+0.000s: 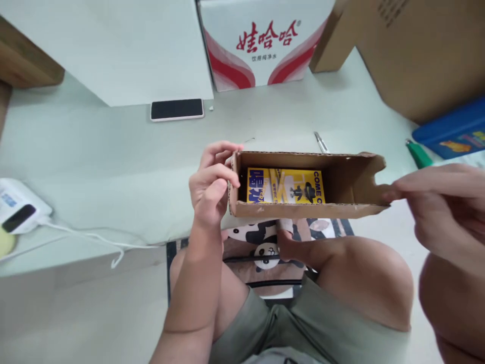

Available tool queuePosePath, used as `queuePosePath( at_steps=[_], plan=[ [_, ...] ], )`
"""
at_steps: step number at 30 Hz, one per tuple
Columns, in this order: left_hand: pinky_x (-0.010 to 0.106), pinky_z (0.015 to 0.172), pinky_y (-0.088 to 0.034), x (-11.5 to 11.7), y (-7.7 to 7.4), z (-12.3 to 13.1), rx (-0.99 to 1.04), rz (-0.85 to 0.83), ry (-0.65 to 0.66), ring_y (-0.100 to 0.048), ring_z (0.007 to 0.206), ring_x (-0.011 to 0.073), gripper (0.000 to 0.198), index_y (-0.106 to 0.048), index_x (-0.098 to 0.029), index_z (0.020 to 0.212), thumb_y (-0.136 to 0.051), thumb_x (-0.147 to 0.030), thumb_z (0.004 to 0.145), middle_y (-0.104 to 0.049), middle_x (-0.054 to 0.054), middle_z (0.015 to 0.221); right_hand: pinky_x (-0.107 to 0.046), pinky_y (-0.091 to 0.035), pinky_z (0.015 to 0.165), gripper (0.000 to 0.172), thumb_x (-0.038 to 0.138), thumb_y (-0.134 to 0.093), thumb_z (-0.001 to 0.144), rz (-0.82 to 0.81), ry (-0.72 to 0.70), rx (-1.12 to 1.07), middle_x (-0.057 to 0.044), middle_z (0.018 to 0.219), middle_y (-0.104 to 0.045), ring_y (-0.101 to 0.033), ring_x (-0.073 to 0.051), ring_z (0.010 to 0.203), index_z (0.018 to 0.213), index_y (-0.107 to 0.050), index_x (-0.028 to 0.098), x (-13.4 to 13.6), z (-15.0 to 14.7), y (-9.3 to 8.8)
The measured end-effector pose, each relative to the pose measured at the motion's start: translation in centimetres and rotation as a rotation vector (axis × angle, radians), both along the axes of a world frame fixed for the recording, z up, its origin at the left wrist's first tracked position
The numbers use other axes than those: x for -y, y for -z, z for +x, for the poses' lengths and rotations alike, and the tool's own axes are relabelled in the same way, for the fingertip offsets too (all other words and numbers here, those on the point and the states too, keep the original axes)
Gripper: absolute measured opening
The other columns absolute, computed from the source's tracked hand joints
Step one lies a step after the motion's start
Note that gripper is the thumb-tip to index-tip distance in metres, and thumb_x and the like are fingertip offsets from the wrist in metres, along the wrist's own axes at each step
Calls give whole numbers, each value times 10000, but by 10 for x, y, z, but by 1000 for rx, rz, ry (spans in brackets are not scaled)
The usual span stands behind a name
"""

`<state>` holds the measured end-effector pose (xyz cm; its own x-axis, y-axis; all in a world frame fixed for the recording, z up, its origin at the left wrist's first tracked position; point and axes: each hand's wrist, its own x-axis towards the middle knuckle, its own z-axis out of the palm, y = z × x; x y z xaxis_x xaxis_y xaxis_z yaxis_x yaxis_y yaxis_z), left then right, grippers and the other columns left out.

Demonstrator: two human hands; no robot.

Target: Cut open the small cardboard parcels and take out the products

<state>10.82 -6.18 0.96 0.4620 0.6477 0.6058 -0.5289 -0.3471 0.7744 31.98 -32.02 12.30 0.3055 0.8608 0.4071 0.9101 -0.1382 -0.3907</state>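
Observation:
A long, narrow cardboard box (288,210) with its top open is held up in front of me, over the table's near edge. My left hand (212,184) grips its left end, fingers over the end wall. At the right end, which has a ragged notch in its rim, the fingertips of my right hand (443,202) pinch the edge of the cardboard. Inside, towards the left, lies a yellow printed packet (285,186) with purple characters and a dark cartoon figure. Its lower parts are hidden by the box wall.
Behind the box, a utility knife (321,142) lies on the pale table (113,167). A phone (177,109) rests by a white box. Further back stands a red-and-white carton (265,60). A blue package (454,129) is at right, a white corded device (22,207) at left.

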Motion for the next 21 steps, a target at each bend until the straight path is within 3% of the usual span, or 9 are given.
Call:
queuePosePath(
  at_steps=[2, 5, 8, 11, 15, 17, 21],
  plan=[
    [515, 1101, -574, -1, 1, -2, -5, 33, 28, -706, 1215, 324, 452, -633, -209, 673, -696, -578, 926, -668, 89, 1275, -355, -475, 505, 256, 301, -602, 999, 28, -106, 59, 22, 853, -756, -635, -178, 574, 1123, -760, 459, -18, -12, -21],
    [524, 1151, -552, -2, 3, -4, -41, 108, 63, -662, 1293, 327, 419, -668, -230, 765, -662, -611, 941, -632, 112, 1354, -321, -508, 584, 327, 285, -464, 1064, -283, -390, 163, 5, 976, -787, -689, -173, 685, 1154, -761, 386, -65, -29, -38],
    [543, 1216, -496, -2, 5, -8, -94, 168, 139, -565, 1425, 353, 489, -667, -251, 872, -647, -739, 894, -542, 118, 1471, -294, -495, 626, 395, 234, -427, 1043, -604, -571, 220, -42, 1183, -772, -706, -178, 784, 1276, -736, 315, -116, -36, -37],
    [584, 1278, -413, 0, 4, -13, -199, 166, 233, -412, 1559, 393, 605, -607, -261, 990, -763, -797, 756, -408, 110, 1588, -303, -535, 726, 481, 220, -504, 969, -772, -632, 222, -67, 1439, -670, -725, -215, 946, 1412, -666, 316, -151, -34, -35],
    [628, 1301, -352, 5, -2, -19, -343, 121, 320, -192, 1664, 422, 738, -514, -282, 1062, -892, -735, 621, -254, 90, 1665, -368, -594, 912, 651, 254, -665, 847, -1020, -765, 47, -73, 1454, -645, -687, -283, 1173, 1493, -592, 301, -172, -36, -45],
    [624, 1279, -388, 7, -4, -20, -382, 111, 343, -185, 1665, 432, 743, -500, -285, 1066, -913, -694, 603, -207, 90, 1688, -398, -597, 989, 677, 251, -691, 827, -1087, -788, -14, -81, 1458, -638, -661, -296, 1247, 1495, -584, 278, -176, -41, -47],
    [601, 1201, -488, 11, -3, -16, -391, 123, 272, -277, 1632, 433, 673, -496, -278, 1035, -936, -571, 619, -333, 129, 1604, -451, -601, 1034, 459, 205, -669, 842, -985, -769, 102, -102, 1431, -666, -670, -318, 1256, 1299, -706, 224, -174, -57, -28]
  ],
)
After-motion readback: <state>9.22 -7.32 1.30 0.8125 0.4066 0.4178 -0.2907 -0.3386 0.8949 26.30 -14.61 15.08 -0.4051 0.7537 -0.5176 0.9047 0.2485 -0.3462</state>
